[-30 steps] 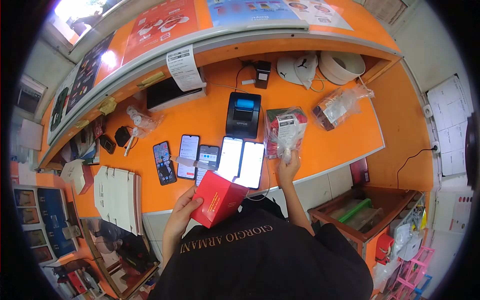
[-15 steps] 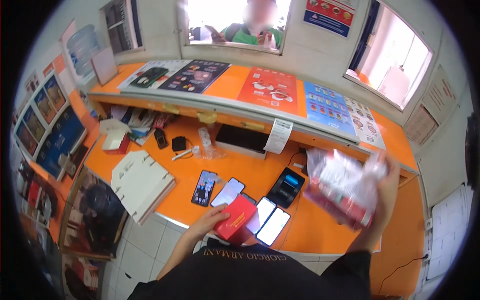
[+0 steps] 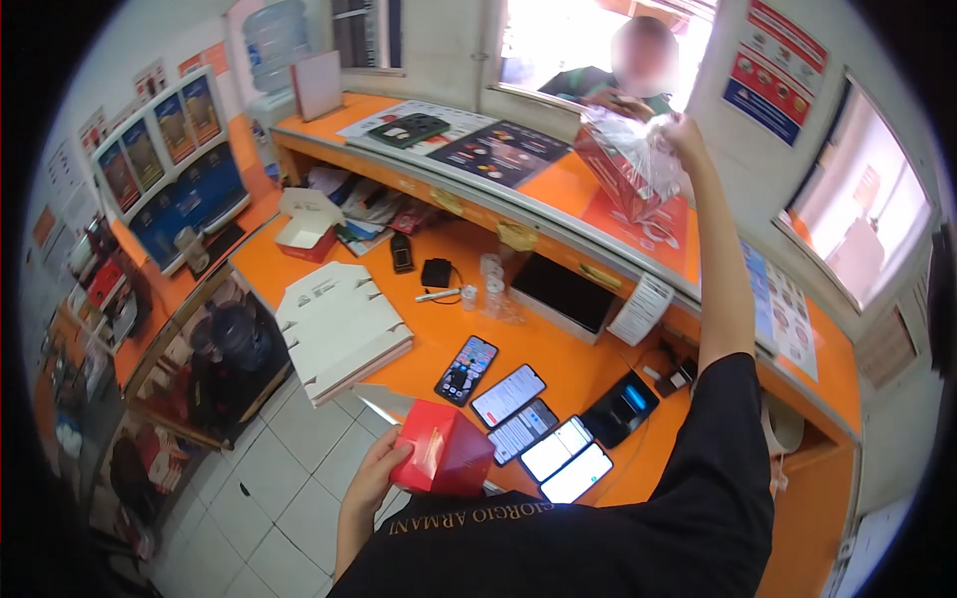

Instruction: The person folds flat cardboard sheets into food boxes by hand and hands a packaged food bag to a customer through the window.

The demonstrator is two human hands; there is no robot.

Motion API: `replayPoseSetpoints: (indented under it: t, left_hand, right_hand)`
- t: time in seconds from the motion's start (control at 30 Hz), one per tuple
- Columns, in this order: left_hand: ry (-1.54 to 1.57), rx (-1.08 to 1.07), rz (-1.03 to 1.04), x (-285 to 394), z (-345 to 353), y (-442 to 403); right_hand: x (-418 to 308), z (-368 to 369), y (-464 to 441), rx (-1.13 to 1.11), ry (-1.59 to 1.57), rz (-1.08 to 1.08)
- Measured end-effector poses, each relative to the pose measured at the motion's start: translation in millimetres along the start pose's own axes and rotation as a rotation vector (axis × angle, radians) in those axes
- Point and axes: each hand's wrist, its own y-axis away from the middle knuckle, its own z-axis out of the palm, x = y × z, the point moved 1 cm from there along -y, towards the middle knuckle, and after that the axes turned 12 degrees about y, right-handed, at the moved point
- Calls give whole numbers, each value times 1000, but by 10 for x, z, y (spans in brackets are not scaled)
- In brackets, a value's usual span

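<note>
My left hand [image 3: 375, 470] grips a small red box [image 3: 446, 447] close to my body, above the counter's near edge. With my right arm stretched far forward, my right hand [image 3: 684, 142] is closed on the top of a clear plastic bag [image 3: 638, 164] with red packaging inside. The bag hangs over the raised orange ledge, in front of the service window. A person [image 3: 608, 88] outside the window has their hands at the bag's far side; whether they grip it I cannot tell. Several phones [image 3: 508, 395] with lit screens lie on the orange desk below.
A black card terminal [image 3: 620, 409] lies beside the phones. White folded cartons [image 3: 334, 329] are stacked at the left of the desk. A receipt [image 3: 642, 309] hangs from the ledge's edge. Printed menus [image 3: 498, 151] cover the ledge. A water dispenser bottle [image 3: 274, 45] stands at the back left.
My right hand has carried the bag from the right side forward to the window. The person there now leans in with hands at the bag. The red box stays in my left hand, turned slightly.
</note>
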Motion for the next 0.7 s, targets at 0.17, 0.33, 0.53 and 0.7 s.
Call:
replayPoseSetpoints:
  t: [0.17,0.33,0.53,0.7]
  left_hand:
    - [34,196,222,168,-81,303]
    - [212,172,271,216,-227,360]
    - [520,105,474,589,-185,195]
    - [1039,-221,474,975,-517,7]
  right_hand:
    - [706,917,-479,76,123,-8]
    - [613,1145,-287,46,340,-45]
    - [-1367,474,2290,48,217,-766]
    - [-1774,549,3858,-1077,-315,-879]
